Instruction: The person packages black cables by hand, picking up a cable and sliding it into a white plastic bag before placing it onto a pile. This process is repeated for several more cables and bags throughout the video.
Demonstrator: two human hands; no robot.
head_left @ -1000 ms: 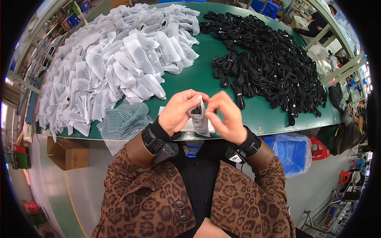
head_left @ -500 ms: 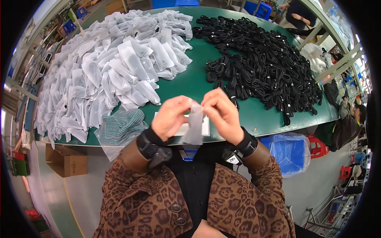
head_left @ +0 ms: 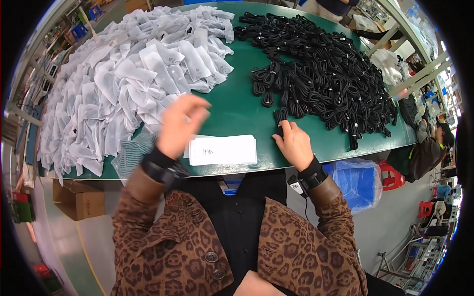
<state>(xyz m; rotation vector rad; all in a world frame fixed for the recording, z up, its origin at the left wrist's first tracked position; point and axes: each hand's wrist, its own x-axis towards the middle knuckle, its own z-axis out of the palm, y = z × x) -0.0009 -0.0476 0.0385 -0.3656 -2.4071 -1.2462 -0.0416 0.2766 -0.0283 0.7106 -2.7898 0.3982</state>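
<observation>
My right hand (head_left: 295, 144) is closed on one end of a coiled black cable (head_left: 280, 116) lying on the green table (head_left: 229, 116), just off the near edge of a large heap of black cables (head_left: 331, 79). My left hand (head_left: 180, 126), smeared by motion, is over the near right edge of a big pile of frosted white bags (head_left: 131, 79); whether its fingers hold anything is not visible. Between my hands, close to the table's front edge, lies a flat stack of white bags (head_left: 222, 150) with a small printed mark.
A clear bag with green striped cloth (head_left: 136, 153) lies by my left wrist. Below the table are a cardboard box (head_left: 81, 202) on the left, and a blue bin lined with plastic (head_left: 353, 182) and a red stool (head_left: 391, 175) on the right. Other people are at the far side and right.
The frosted bag that both hands held in the middle has left them. My left hand has moved left toward the white pile; my right hand has moved right and taken hold of a black cable.
</observation>
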